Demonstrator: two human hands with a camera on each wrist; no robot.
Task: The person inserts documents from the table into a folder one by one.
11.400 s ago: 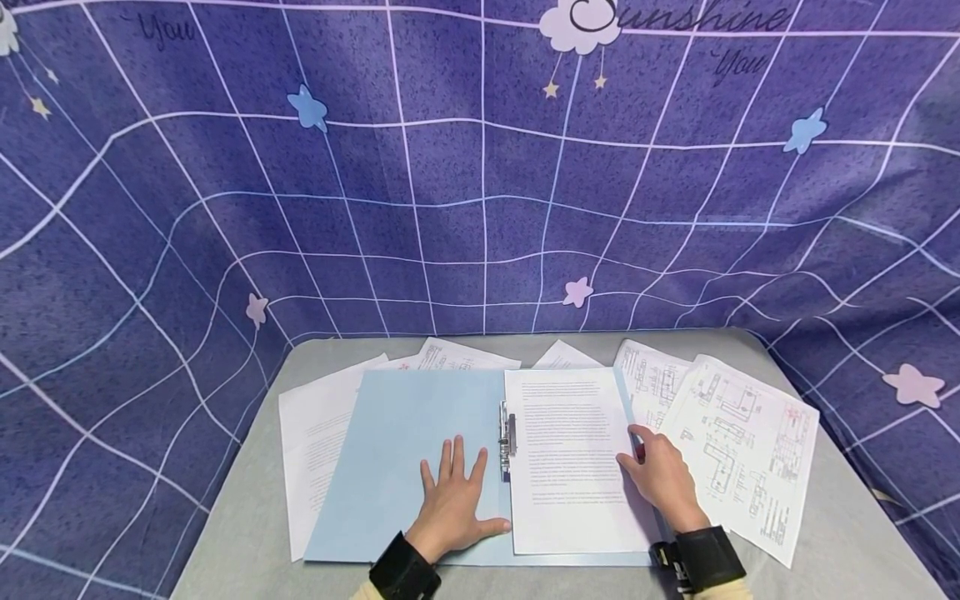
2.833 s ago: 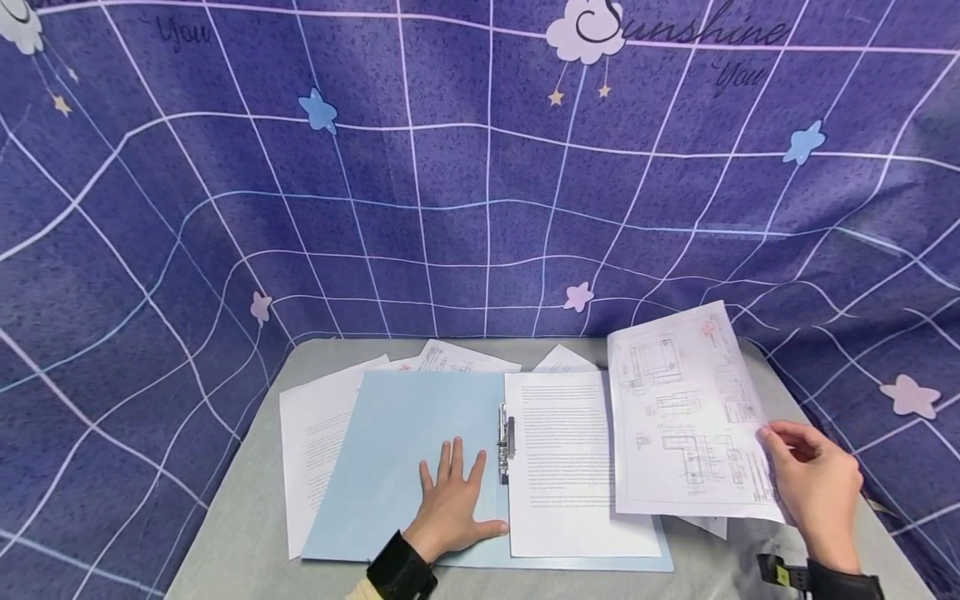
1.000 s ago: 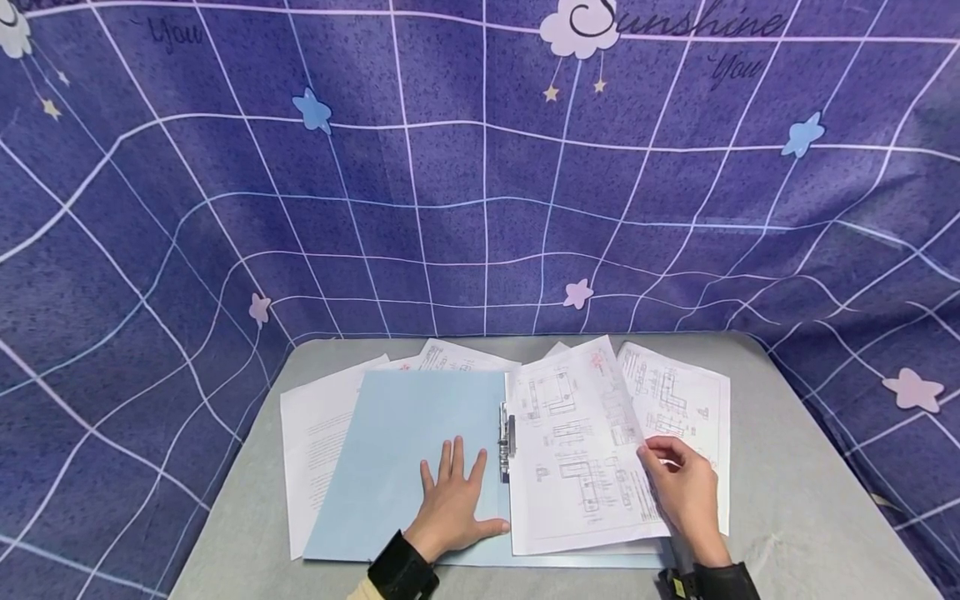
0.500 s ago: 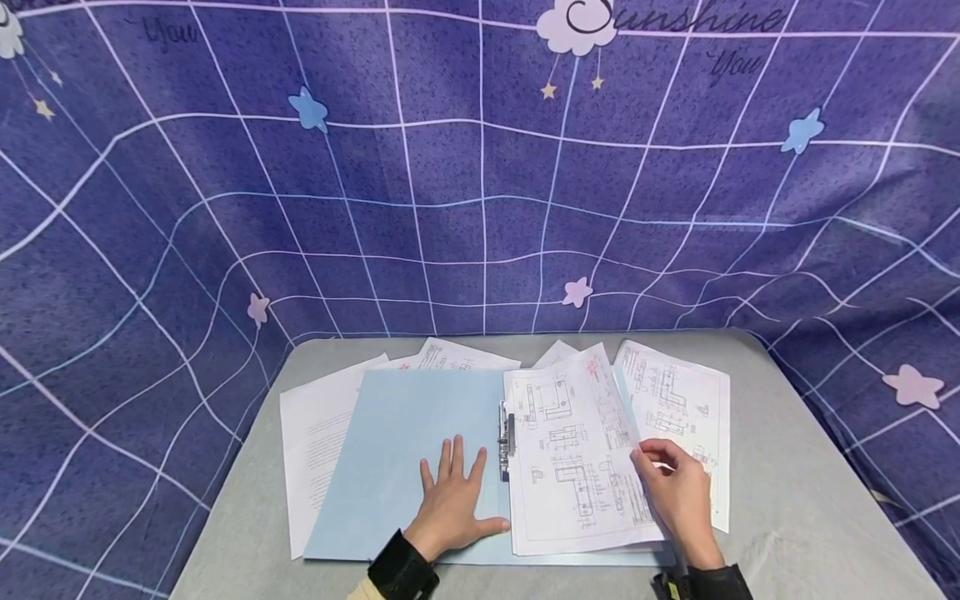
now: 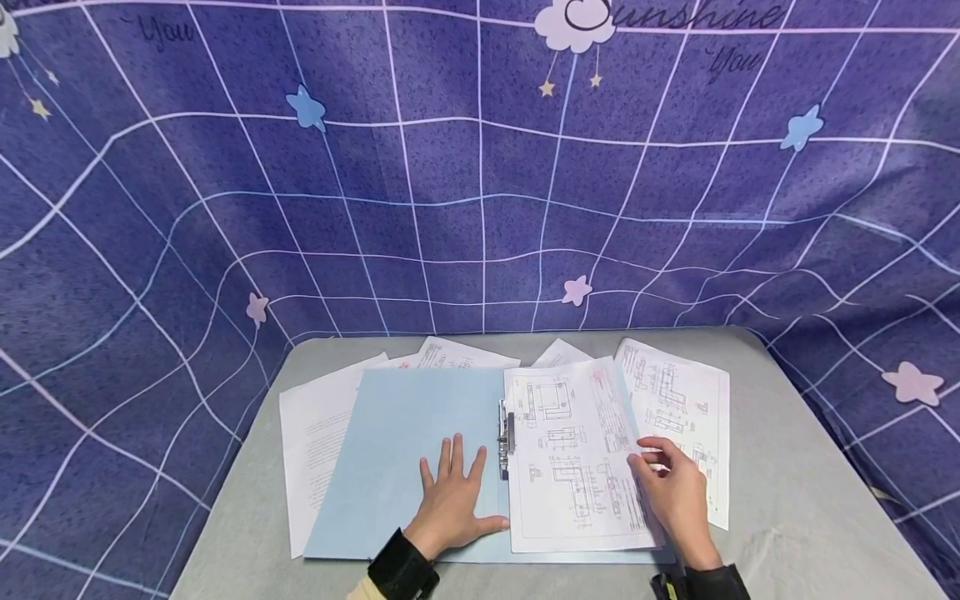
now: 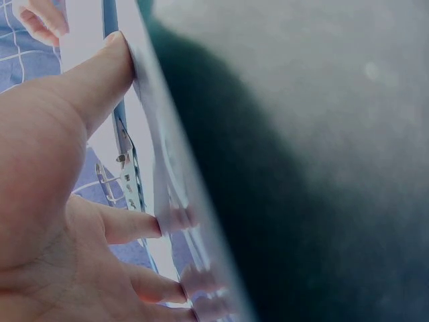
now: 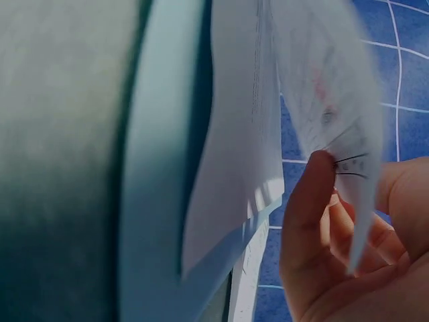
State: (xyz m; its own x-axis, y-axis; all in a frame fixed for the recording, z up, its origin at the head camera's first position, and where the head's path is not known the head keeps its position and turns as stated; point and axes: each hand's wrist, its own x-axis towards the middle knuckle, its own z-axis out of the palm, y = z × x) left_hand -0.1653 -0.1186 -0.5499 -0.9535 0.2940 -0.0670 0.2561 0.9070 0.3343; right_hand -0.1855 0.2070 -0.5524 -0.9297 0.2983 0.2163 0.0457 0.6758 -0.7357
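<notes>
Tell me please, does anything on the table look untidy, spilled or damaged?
Loose papers poke out from beneath the open folder at different angles, so the table looks untidy. I see no spill or tear.

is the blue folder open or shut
Open: the folder lies spread, the left hand rests on one half, a drawing lies over the other, and the clip is exposed.

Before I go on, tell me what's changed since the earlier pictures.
The right hand took hold of a drawing from the right and carried it left over the text page in the blue folder, and still pinches its edge. The left hand stays spread on the folder.
</notes>
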